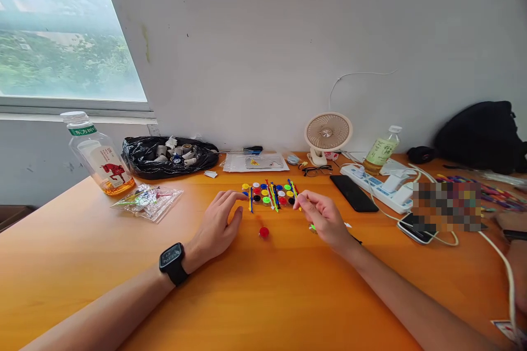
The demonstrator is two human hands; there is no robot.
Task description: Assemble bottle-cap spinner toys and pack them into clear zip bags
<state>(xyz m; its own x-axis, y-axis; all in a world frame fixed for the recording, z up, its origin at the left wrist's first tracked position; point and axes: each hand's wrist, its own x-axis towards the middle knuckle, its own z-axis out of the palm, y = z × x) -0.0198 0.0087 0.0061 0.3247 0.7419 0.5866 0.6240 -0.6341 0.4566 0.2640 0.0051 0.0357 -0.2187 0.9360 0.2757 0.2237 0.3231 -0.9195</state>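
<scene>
My left hand rests on the table with its fingers stretched out. Its index fingertip is at a yellow and blue stick, and no object shows in its grasp. My right hand has thumb and fingers pinched together beside a blue and yellow stick at the right end of the group; what is in the pinch is too small to make out. Between the hands lie rows of small round coloured pieces, with several pointed sticks across them. A single red round piece sits nearer me. Partly behind my right hand is a green piece.
At the left stand a tea bottle and a clear plastic packet. Further back are a black bag, a small fan and glasses. To the right lie a black phone, a power strip and cables.
</scene>
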